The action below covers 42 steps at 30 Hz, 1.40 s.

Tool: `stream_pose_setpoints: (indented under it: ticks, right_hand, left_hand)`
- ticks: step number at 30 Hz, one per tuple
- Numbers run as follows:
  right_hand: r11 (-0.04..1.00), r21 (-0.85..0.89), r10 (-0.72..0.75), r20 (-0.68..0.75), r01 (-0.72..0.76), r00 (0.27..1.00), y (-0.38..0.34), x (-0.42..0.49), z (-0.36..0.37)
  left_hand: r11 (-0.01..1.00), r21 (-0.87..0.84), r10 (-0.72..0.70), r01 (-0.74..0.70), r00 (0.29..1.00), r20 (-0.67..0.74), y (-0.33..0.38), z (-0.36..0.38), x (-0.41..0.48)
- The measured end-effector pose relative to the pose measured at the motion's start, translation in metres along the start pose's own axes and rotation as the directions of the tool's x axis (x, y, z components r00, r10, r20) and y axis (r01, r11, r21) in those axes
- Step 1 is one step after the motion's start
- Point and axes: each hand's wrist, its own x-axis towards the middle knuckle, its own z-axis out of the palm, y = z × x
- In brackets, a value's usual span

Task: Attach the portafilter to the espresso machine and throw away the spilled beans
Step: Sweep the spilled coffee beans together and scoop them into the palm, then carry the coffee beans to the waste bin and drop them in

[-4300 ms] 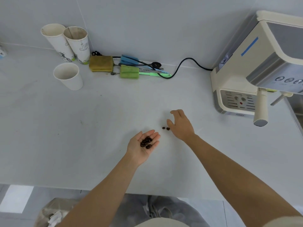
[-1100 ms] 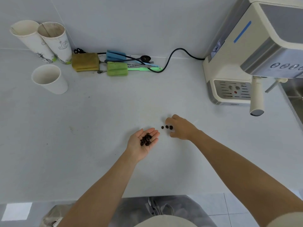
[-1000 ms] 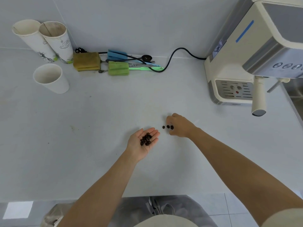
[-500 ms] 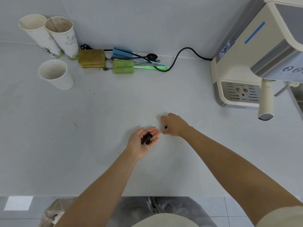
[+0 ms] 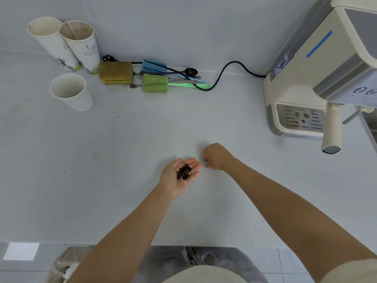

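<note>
My left hand lies palm up just above the white counter, cupping several dark coffee beans. Right beside its fingertips, my right hand is curled into a fist, knuckles up, low on the counter. No loose beans show on the counter around it, and what the fist holds is hidden. The cream espresso machine stands at the far right. The portafilter's cream handle sticks out from under its head, toward me.
Three paper cups stand at the back left. Sponges, brushes and a black power cable lie along the wall. A bin with a clear bag sits on the floor below the counter's front edge.
My right hand slid left over the three loose beans and closed into a fist; they no longer show on the counter. The left palm stayed where it was.
</note>
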Motion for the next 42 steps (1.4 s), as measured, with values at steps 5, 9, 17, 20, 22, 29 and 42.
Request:
stream_pose_setpoints:
  ticks: [5, 9, 17, 20, 22, 29, 42]
  right_hand:
    - [1.0, 0.017, 0.023, -0.003, -0.023, 1.0, -0.002, -0.002, -0.001]
    - [0.999, 0.026, 0.026, 0.0, -0.026, 1.0, 0.0, -0.006, -0.004]
    - [0.963, 0.268, 0.022, -0.105, 0.007, 0.994, -0.003, -0.025, -0.034]
    - [0.958, 0.28, -0.036, -0.111, 0.066, 0.993, -0.016, -0.036, -0.043]
    - [0.958, 0.263, -0.09, -0.103, 0.115, 0.991, -0.025, -0.042, -0.042]
    - [0.96, 0.213, -0.172, -0.075, 0.184, 0.982, -0.048, -0.056, -0.03]
    - [0.871, 0.365, -0.251, -0.245, 0.329, 0.936, -0.083, -0.068, -0.018]
  left_hand:
    - [1.0, -0.001, -0.004, 0.004, 1.0, 0.002, -0.001, 0.0, 0.001]
    - [1.0, 0.008, 0.0, 0.0, 1.0, -0.006, -0.002, 0.0, 0.001]
    - [1.0, -0.01, -0.005, 0.005, 1.0, 0.011, -0.006, 0.006, 0.003]
    - [1.0, -0.023, -0.005, 0.006, 0.999, 0.032, -0.009, 0.014, 0.003]
    - [0.999, -0.052, 0.001, 0.001, 0.999, 0.037, -0.011, 0.019, 0.001]
    - [0.989, -0.142, 0.053, -0.036, 0.992, 0.118, -0.01, 0.021, -0.011]
    - [0.937, -0.31, 0.198, -0.159, 0.975, 0.097, -0.004, -0.025, -0.046]
